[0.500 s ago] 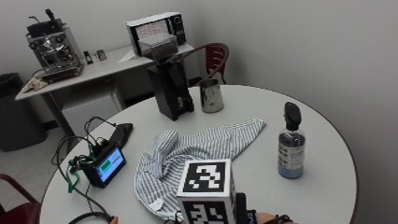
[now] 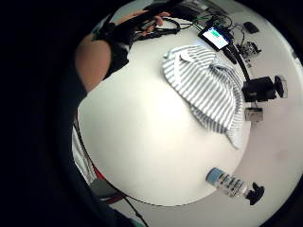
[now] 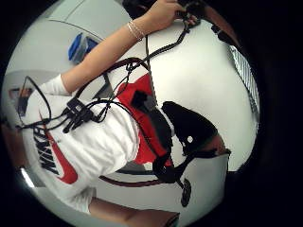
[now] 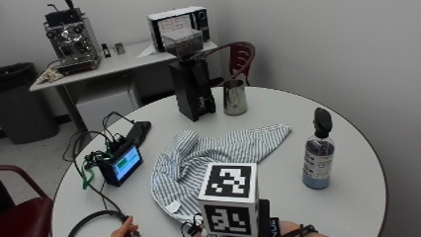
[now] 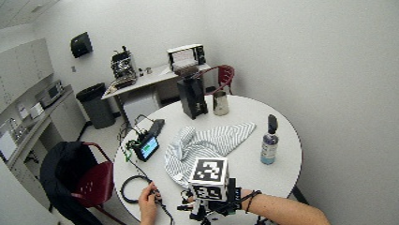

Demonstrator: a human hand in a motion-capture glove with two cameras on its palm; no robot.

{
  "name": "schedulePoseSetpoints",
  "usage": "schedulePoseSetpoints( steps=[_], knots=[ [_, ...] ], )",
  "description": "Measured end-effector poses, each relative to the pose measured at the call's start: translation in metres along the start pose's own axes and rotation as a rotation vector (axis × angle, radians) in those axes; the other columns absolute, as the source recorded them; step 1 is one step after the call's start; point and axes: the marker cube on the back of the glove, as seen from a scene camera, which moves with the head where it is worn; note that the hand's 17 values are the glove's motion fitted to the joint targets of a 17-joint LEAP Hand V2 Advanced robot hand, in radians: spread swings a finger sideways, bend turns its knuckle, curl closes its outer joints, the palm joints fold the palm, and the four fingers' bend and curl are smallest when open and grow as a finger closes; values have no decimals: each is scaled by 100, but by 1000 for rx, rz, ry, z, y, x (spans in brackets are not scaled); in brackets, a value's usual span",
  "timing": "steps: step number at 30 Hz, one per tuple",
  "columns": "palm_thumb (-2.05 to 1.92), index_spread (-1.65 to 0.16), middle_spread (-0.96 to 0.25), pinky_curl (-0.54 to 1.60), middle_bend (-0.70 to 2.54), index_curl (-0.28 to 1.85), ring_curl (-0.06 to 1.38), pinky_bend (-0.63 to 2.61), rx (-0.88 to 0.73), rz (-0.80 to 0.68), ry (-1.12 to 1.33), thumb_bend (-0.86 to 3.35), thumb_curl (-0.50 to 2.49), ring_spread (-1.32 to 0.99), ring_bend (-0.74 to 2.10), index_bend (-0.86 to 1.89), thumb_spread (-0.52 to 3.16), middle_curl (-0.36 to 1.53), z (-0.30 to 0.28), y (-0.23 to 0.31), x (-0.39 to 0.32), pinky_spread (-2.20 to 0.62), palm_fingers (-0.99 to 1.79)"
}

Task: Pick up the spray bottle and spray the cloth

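Round white surface (image 4: pixel 355 148), carrying everything below. Across its middle, a crumpled blue-and-white striped cloth (image 4: pixel 210 153), spread from near the front edge toward the far right, one corner pointing at the bottle. Behind the cloth, a tall black coffee grinder (image 4: pixel 192 89) standing upright, with a shiny steel pitcher (image 4: pixel 234 98) just beside it. Left of the cloth, a small black device with a lit screen (image 4: pixel 123 165), green and black cables trailing from it; a looped black cable (image 4: pixel 92 222) near the front left edge, touched by a bare left hand (image 4: pixel 125 228). Near the right edge, well apart from the cloth's bulk, a clear spray bottle of blue liquid with a black trigger head (image 4: pixel 317 150), upright and untouched. At the front edge of the surface, the black-gloved right hand (image 5: pixel 215 208), mostly hidden behind a marker block in the outside views; forearm reaching in from the right. State of its fingers: cannot tell, none shown clearly in any view. Seen from the little finger side of the palm, bottle small and far across the surface, so well apart from the hand, with the cloth between hand and grinder.
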Motion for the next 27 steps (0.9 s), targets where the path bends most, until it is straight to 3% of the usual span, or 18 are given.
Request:
schedulePoseSetpoints(
  steps=[27],
  knots=[
    [57, -40, -7, 31, 34, 18, 29, 42, 30, -47, 0, 7, 23, -3, 38, 11, 114, 32, -17, -33, 5, 21, 56]
  ],
)
